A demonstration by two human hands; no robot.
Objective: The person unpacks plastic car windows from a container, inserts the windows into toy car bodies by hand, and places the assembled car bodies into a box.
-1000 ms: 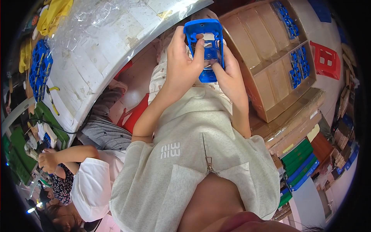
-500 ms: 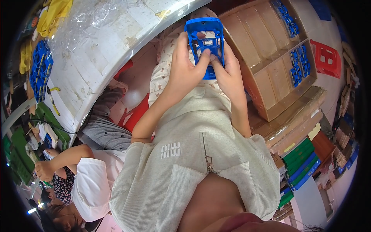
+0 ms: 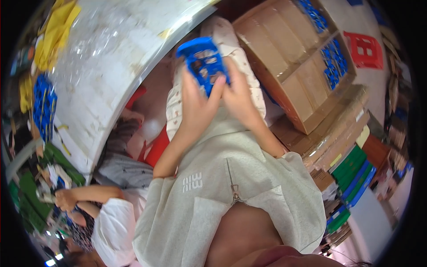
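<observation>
A flat blue plastic frame with cut-out openings (image 3: 202, 60) is held up in front of me, above my lap. My left hand (image 3: 195, 104) grips its lower left side, thumb pressed on its face. My right hand (image 3: 238, 95) holds its lower right edge, fingers partly behind the part. Both hands touch each other below the frame. My grey zip jacket (image 3: 222, 187) fills the lower middle of the view.
A white work table (image 3: 102, 75) runs along the left with blue parts (image 3: 42, 107) and yellow pieces (image 3: 55, 29). A cardboard box with compartments (image 3: 293, 66) holding blue parts stands at the right, a red stool (image 3: 365, 50) beyond. A seated person in white (image 3: 111, 227) works lower left.
The blue frame has tilted and shifted left in my hands, now seen more edge-on and blurred. The view has swung slightly. The person at lower left has moved their hands.
</observation>
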